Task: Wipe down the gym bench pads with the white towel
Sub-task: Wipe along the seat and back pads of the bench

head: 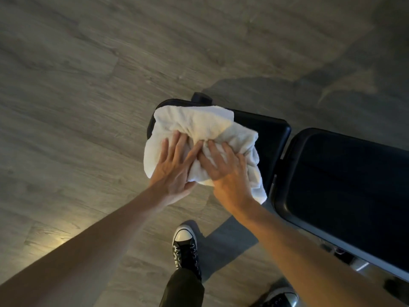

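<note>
A crumpled white towel [194, 122] covers most of the small black seat pad [270, 134] of the gym bench. My left hand [174, 167] lies flat on the towel's left part with fingers spread. My right hand [223, 169] presses on the towel beside it, fingers bunching the cloth; the two hands touch at the fingertips. The larger black back pad [345, 185] lies to the right, apart from the towel, across a narrow gap.
Grey wood-look floor [88, 85] surrounds the bench. A black bench foot [201, 98] pokes out beyond the seat pad. My two black-and-white sneakers [186, 247] stand below the bench, and metal frame parts [345, 258] show under the back pad.
</note>
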